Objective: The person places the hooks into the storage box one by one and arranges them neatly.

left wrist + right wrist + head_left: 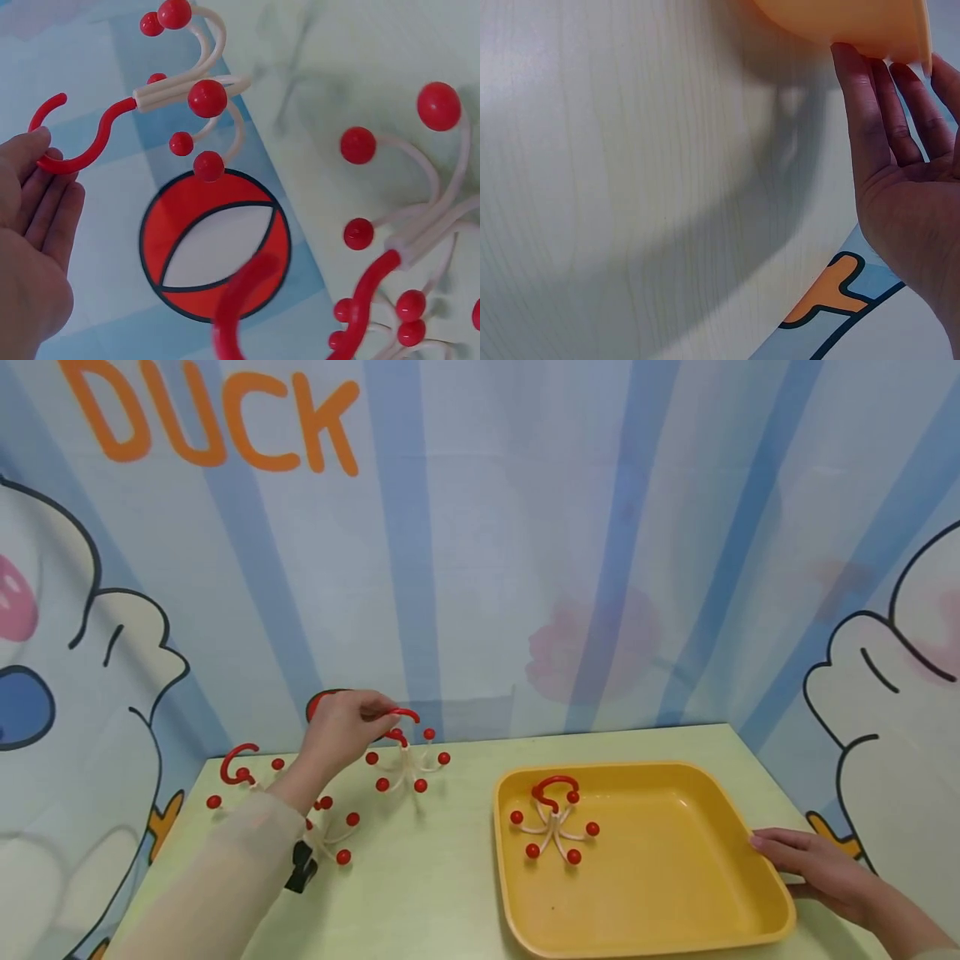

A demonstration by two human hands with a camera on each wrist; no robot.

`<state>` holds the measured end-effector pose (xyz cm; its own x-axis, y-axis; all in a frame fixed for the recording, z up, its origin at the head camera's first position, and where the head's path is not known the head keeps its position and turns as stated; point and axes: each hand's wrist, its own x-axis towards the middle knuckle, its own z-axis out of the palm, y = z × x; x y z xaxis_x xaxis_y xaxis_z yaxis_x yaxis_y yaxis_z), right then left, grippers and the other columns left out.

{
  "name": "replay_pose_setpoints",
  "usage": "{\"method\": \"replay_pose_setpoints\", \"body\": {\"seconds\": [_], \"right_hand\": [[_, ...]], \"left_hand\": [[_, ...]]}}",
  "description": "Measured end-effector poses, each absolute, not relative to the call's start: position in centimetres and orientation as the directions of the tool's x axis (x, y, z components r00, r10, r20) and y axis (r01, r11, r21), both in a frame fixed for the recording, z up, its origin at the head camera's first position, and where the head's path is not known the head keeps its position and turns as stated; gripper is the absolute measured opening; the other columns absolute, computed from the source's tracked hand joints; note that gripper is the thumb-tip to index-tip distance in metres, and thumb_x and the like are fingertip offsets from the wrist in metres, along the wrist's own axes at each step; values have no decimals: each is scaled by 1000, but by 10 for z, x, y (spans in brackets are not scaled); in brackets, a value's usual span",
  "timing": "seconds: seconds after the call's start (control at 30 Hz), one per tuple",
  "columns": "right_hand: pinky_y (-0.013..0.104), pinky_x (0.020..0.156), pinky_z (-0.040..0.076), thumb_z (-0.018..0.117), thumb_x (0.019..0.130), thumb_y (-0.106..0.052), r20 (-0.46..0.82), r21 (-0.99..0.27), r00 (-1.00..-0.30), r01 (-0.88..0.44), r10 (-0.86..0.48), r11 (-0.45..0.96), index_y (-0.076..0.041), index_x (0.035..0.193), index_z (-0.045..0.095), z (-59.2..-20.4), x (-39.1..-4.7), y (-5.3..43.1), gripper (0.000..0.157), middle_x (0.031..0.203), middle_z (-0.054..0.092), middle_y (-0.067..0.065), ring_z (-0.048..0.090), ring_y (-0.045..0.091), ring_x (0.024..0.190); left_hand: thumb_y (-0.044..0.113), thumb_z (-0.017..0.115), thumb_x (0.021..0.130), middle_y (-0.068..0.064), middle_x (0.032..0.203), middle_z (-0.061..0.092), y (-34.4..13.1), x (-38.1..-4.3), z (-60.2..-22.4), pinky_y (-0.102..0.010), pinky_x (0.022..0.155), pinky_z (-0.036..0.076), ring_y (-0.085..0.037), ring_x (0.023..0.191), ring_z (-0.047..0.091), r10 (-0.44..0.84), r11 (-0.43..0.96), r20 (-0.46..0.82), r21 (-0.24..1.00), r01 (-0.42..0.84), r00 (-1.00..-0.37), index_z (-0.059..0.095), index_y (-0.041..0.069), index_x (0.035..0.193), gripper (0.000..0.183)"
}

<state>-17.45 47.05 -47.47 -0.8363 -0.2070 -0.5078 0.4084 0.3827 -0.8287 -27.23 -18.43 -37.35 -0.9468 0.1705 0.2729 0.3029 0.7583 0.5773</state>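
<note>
My left hand (341, 731) pinches the red hooked handle of a head massager (407, 764), whose pale prongs end in red balls. It hangs over the back of the table, left of the tray. In the left wrist view, the thumb and fingertips hold the curve of this massager's handle (82, 161). Below the left forearm, two more head massagers, one at the left (240, 768) and one nearer (321, 839), stand partly hidden. Another head massager (555, 818) stands inside the yellow tray (637, 768). My right hand (825, 868) grips the tray's right rim, fingers against its outer side.
The pale green table (435, 877) ends at the back against a blue striped cloth (487, 568) with cartoon ducks printed on it. A black strap piece (302, 867) shows beside the left wrist.
</note>
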Motion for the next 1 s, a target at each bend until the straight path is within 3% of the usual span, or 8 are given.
{"method": "replay_pose_setpoints", "body": {"seconds": [1.0], "right_hand": [[53, 97, 61, 48, 116, -37, -504, -831, -834, 398, -223, 388, 16, 151, 44, -475, -176, 470, 64, 131, 72, 6, 71, 20, 113]], "left_hand": [[24, 81, 98, 2, 99, 81, -98, -243, -296, -34, 79, 63, -14, 91, 75, 267, 620, 307, 671, 406, -914, 83, 14, 112, 17]]}}
